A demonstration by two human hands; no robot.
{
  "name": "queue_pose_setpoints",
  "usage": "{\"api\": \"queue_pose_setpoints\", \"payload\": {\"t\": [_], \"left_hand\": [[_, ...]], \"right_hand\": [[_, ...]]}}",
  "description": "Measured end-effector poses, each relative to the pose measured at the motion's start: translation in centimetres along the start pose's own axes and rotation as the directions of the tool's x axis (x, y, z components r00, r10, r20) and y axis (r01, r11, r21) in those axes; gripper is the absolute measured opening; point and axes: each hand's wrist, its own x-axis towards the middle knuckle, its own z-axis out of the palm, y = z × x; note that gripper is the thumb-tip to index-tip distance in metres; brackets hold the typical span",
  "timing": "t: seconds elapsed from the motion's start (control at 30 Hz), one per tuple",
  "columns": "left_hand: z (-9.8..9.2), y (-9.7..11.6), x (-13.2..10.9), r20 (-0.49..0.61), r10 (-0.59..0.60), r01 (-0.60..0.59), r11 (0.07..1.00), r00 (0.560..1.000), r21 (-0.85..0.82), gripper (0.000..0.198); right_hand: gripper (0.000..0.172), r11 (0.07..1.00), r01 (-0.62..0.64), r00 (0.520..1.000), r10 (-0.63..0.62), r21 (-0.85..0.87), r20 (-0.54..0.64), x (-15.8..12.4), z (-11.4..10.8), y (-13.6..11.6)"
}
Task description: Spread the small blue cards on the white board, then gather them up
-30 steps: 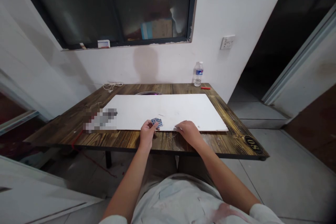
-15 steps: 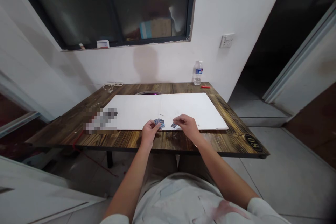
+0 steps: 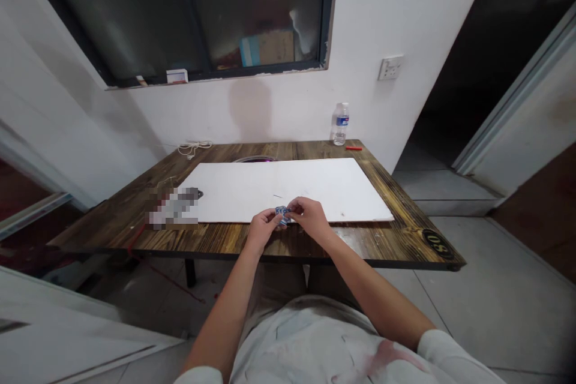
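Over the near edge of a white board (image 3: 238, 189), my left hand (image 3: 262, 229) pinches a small bunch of blue-and-white patterned pieces (image 3: 282, 212) between thumb and fingers. Whether they are cloth or card I cannot tell. My right hand (image 3: 308, 216) is closed against the right side of the bunch, its fingertips pinching at the edge of a blue piece. The two hands almost meet, and their fingers partly hide the pieces. Just beyond them on the board lies a thin dark needle-like item (image 3: 278, 196).
The board rests on a dark wooden table (image 3: 180, 241). A water bottle (image 3: 341, 124) and a red pen-like stick (image 3: 353, 148) are at the back right, a white cable (image 3: 193, 147) at the back left. A blurred-out item (image 3: 175, 209) covers the board's left end.
My right hand has moved left, bringing its striped blue piece up to the bunch in my left hand. The left hand has shifted slightly right. The gap between the hands has closed.
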Motion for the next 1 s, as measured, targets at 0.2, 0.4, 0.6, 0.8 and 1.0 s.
{"api": "queue_pose_setpoints", "payload": {"t": [0.2, 0.4, 0.6, 0.8, 1.0], "left_hand": [[0.3, -0.1, -0.2, -0.013, 0.026, -0.026, 0.999, 1.0, -0.034, 0.037], [0.2, -0.4, 0.1, -0.122, 0.084, -0.085, 0.996, 0.989, -0.001, 0.031], [0.1, -0.5, 0.3, -0.155, 0.09, -0.093, 0.996, 0.984, -0.01, 0.031], [0.3, -0.2, 0.0, -0.146, 0.096, -0.095, 0.995, 0.985, 0.013, 0.033], [0.4, -0.2, 0.0, -0.136, 0.043, -0.046, 0.999, 0.99, -0.019, 0.04]], "right_hand": [[0.011, 1.0, -0.008, 1.0, 0.009, -0.024, 0.027, 0.2, -1.0, 0.5], [0.019, 0.906, 0.089, 0.987, -0.025, -0.414, 0.156, -0.5, -3.6, 0.8], [0.008, 0.734, 0.225, 0.947, -0.011, -0.641, 0.32, -1.4, -3.8, 0.4], [0.017, 0.84, 0.189, 0.971, -0.084, -0.508, 0.222, -0.9, -2.7, 1.0], [0.03, 0.989, 0.029, 1.0, -0.029, -0.145, 0.003, -0.2, -1.8, 0.1]]}}
